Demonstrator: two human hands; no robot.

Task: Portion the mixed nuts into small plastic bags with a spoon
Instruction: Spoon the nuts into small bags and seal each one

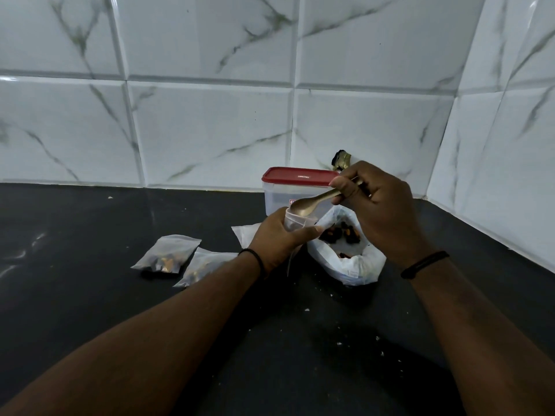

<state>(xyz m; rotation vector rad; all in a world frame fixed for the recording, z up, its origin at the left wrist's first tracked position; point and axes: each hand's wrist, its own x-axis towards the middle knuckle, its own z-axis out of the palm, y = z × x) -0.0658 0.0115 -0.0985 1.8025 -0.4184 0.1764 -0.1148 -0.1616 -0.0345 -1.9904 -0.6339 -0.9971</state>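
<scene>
Left hand (277, 235) grips small bag (295, 221) upright; right hand (375, 205) pinches spoon (312, 202), bowl at bag mouth, above nut sack (345, 259).

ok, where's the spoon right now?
In the head view, the right hand pinches the spoon right of centre, its bowl at the mouth of the small bag the left hand holds, before the red-lidded container.

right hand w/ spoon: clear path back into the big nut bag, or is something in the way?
Probably yes. The right hand holds the spoon over the small bag gripped by the left hand. The big nut bag sits open directly below the right hand, its mouth uncovered.
</scene>
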